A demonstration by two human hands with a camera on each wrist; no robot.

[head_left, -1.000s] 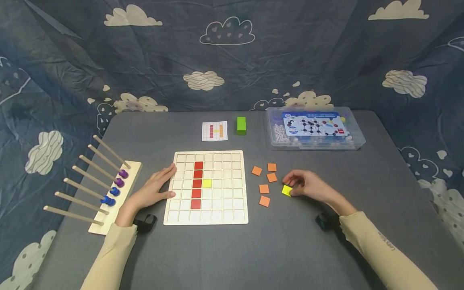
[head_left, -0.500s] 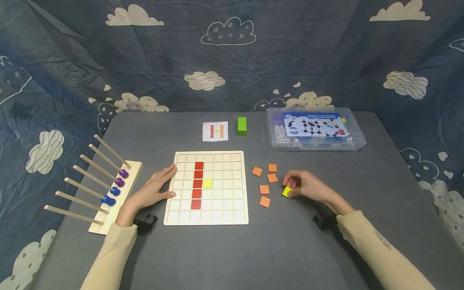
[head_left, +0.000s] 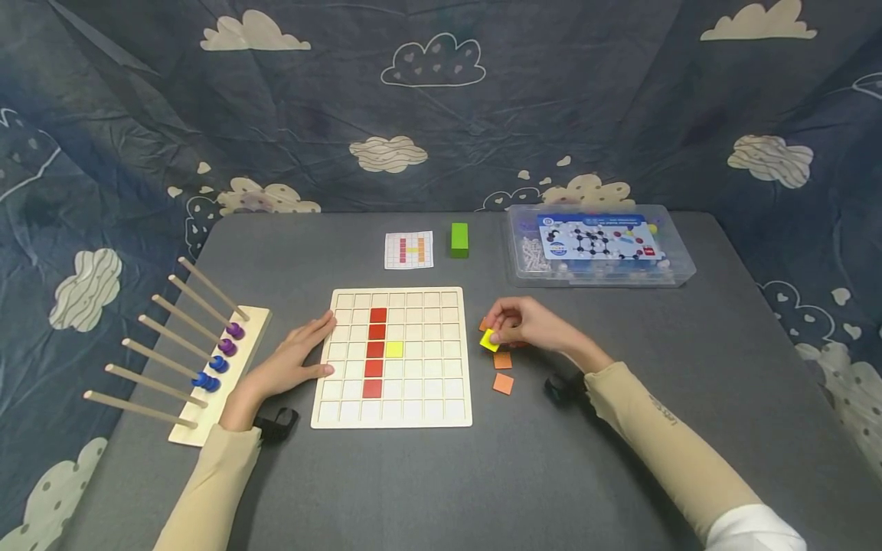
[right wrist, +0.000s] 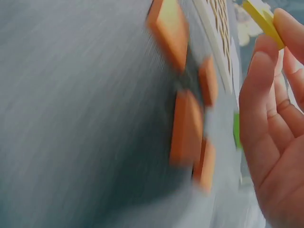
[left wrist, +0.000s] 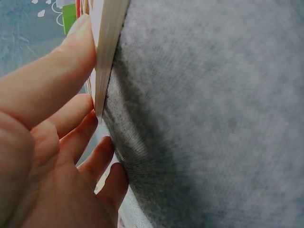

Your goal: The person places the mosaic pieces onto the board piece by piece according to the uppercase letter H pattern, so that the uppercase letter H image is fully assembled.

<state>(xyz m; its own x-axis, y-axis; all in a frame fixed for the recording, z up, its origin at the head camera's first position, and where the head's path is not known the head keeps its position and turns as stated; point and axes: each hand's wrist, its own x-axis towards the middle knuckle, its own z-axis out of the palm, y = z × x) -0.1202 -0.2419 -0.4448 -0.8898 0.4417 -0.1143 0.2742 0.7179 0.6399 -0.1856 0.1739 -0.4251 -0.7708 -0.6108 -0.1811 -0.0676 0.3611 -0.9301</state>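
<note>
A pale wooden grid board [head_left: 430, 390] lies flat on the grey table. A column of red square tiles [head_left: 373, 368] fills cells on its left part, with one yellow tile [head_left: 394, 350] beside the middle red one. My left hand [head_left: 292, 356] rests against the board's left edge, thumb and fingertips touching it. Between thumb and fingers my right hand [head_left: 534, 325] pinches another yellow tile [head_left: 489, 340], held above the orange tiles [head_left: 503, 383] right of the board. That hand hides some orange tiles in the head view; the right wrist view shows several, blurred.
Behind the board lie a small pattern card [head_left: 409, 250] and a green block [head_left: 459, 240]. A clear plastic box [head_left: 599, 264] of model parts stands at the back right. At the left is a wooden peg stand [head_left: 237, 356] with purple and blue beads.
My right hand has lifted the yellow tile off the table and carried it left, over the orange tiles towards the board. The left hand and the board have stayed put.
</note>
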